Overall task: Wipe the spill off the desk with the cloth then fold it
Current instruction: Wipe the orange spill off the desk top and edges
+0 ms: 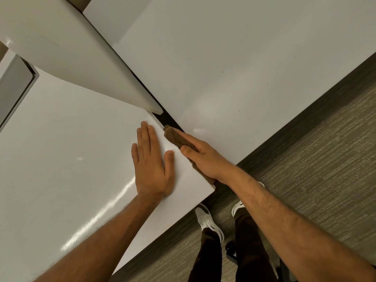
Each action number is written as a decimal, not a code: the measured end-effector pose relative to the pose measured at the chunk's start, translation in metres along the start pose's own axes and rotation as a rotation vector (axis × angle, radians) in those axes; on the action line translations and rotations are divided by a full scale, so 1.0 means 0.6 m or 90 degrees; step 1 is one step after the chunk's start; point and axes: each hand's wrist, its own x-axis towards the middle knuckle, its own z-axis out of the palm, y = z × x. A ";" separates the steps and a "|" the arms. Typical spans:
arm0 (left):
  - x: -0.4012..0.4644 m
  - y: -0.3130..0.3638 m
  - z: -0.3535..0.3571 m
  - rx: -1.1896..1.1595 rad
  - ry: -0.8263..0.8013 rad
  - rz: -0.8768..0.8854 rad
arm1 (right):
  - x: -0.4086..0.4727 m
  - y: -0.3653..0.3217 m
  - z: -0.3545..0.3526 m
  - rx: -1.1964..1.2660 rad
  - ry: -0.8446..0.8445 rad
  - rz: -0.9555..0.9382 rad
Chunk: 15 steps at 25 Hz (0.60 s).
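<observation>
Two hands are down on the white desk (67, 159): the left hand (151, 161) lies flat with fingers spread, bracing near the corner, while the right hand (200, 157) presses the bunched brown cloth (173, 136) along the desk's right edge, fingers laid straight over it and thumb alongside, right by the dark gap (167, 120) to the neighbouring desk (234, 58). No wet patch shows on the glossy top, so I'd call this the tail of the wiping step, working the edge. Next comes bringing the cloth back onto open desk, spreading it flat with both hands and folding it.
</observation>
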 end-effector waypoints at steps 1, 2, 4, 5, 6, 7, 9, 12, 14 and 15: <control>0.000 0.000 0.000 0.000 -0.001 0.000 | -0.006 0.005 0.002 -0.019 0.008 -0.015; 0.001 0.001 0.000 0.001 -0.003 0.000 | -0.013 0.011 0.003 -0.039 0.016 -0.029; 0.001 0.002 -0.001 0.003 -0.001 -0.001 | -0.027 0.023 0.004 -0.087 0.030 -0.043; 0.000 0.002 -0.002 0.002 0.000 -0.002 | -0.036 0.027 0.005 -0.108 0.039 -0.044; 0.000 0.002 -0.002 -0.002 0.000 -0.002 | -0.047 0.030 0.006 -0.123 0.050 -0.045; 0.000 0.003 -0.002 -0.005 -0.002 -0.001 | -0.059 0.034 0.008 -0.131 0.063 -0.048; -0.001 0.003 -0.002 -0.005 -0.005 -0.001 | -0.086 0.041 0.015 -0.136 0.085 -0.057; 0.000 0.002 -0.002 -0.009 -0.011 -0.003 | -0.124 0.052 0.020 -0.129 0.130 -0.067; -0.001 0.002 -0.003 -0.012 -0.013 -0.003 | -0.137 0.047 0.009 -0.134 0.158 -0.048; 0.000 0.002 -0.003 -0.012 -0.012 -0.001 | -0.139 0.040 0.001 -0.147 0.164 -0.033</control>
